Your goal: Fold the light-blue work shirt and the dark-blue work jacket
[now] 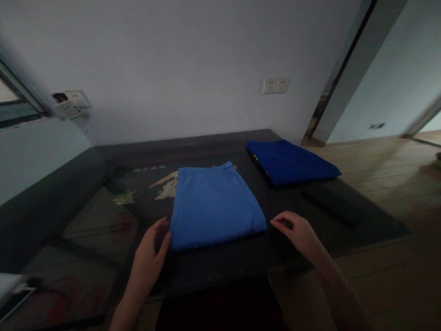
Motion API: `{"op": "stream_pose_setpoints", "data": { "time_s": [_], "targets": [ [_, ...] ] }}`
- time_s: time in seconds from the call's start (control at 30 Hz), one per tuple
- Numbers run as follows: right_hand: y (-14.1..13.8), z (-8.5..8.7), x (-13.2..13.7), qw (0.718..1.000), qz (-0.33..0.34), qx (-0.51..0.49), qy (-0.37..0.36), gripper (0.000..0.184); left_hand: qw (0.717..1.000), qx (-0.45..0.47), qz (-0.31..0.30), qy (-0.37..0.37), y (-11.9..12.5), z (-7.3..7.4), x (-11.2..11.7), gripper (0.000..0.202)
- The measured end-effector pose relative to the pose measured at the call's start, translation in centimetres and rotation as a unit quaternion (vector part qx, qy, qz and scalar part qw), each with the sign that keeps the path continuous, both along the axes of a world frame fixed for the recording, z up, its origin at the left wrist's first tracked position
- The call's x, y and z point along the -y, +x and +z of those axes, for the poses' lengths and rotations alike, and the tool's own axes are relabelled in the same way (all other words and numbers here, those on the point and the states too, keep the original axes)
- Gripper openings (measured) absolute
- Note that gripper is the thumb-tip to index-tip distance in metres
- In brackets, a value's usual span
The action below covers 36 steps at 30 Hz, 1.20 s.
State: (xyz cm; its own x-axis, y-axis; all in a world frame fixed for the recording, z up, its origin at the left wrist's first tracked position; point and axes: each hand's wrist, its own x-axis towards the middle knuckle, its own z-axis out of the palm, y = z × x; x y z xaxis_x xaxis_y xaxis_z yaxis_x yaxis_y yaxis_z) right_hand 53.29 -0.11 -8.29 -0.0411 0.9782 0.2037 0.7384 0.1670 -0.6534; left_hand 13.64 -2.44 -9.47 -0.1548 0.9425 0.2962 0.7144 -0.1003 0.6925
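light-blue, folded, four-sided fabric piece [215, 206]: lay on dark, smooth tabletop [206, 264]. your left hand [147, 257]: fingers parted, at its left edge. your right hand [299, 231]: fingertips together, beside its right corner. gentle, even squaring probably suited.

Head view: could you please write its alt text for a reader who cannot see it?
A folded light-blue cloth lies on a dark table, between a person's left hand and right hand. A darker blue cloth lies farther back, to the right.
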Motion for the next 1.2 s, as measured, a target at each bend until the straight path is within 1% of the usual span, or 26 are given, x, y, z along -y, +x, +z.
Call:
{"op": "stream_pose_setpoints", "data": {
  "time_s": [0.07,0.17,0.3,0.43,0.5,0.6,0.77,0.93,1.0,1.07,1.13,1.2],
  "targets": [
    [-0.5,-1.1,1.2,0.999,-0.006,0.04,0.006,0.019,1.0,-0.011,0.012,-0.019,-0.1,-1.1,1.2,0.044],
    [-1.6,-1.7,1.9,0.994,-0.024,0.107,0.021,0.019,0.999,-0.038,0.015,-0.033,-0.4,-2.0,1.9,0.042],
    [-2.8,-1.5,1.5,0.987,-0.039,0.152,0.03,0.024,0.997,-0.075,-0.015,-0.018,-0.8,-2.1,1.6,0.041],
    [-3.5,-1.3,0.8,0.989,-0.039,0.141,0.032,0.026,0.997,-0.061,-0.028,-0.025,-0.3,-1.7,1.3,0.034],
    [-3.7,-1.3,0.6,0.993,-0.04,0.107,0.033,0.027,0.999,-0.041,-0.028,-0.021,0.2,-1.2,1.2,0.031],
    [-4.0,-1.1,0.3,0.998,-0.04,0.026,0.039,0.026,1.0,-0.02,-0.012,0.004,0.9,-0.2,1.0,0.03],
    [-4.0,-0.1,-0.6,0.992,-0.032,-0.1,0.065,0.023,0.999,0.021,-0.002,0.028,1.3,1.4,0.8,0.028],
    [-3.5,0.2,-1.6,0.973,0.006,-0.216,0.078,0.024,0.992,0.115,-0.002,-0.059,1.6,3.0,0.6,0.03],
    [-3.3,0.3,-1.7,0.963,0.023,-0.262,0.057,0.025,0.989,0.14,-0.002,-0.058,1.8,3.4,0.4,0.028],
    [-3.3,0.5,-1.7,0.953,0.041,-0.299,0.018,0.025,0.986,0.156,-0.001,-0.052,2.0,3.7,0.3,0.027],
    [-3.3,0.8,-1.7,0.946,0.051,-0.32,-0.014,0.023,0.984,0.17,0.003,-0.057,2.1,3.8,0.3,0.028],
    [-3.5,1.0,-1.7,0.941,0.046,-0.336,-0.024,0.023,0.98,0.186,0.006,-0.064,2.1,3.6,0.3,0.03]
  ]
}}
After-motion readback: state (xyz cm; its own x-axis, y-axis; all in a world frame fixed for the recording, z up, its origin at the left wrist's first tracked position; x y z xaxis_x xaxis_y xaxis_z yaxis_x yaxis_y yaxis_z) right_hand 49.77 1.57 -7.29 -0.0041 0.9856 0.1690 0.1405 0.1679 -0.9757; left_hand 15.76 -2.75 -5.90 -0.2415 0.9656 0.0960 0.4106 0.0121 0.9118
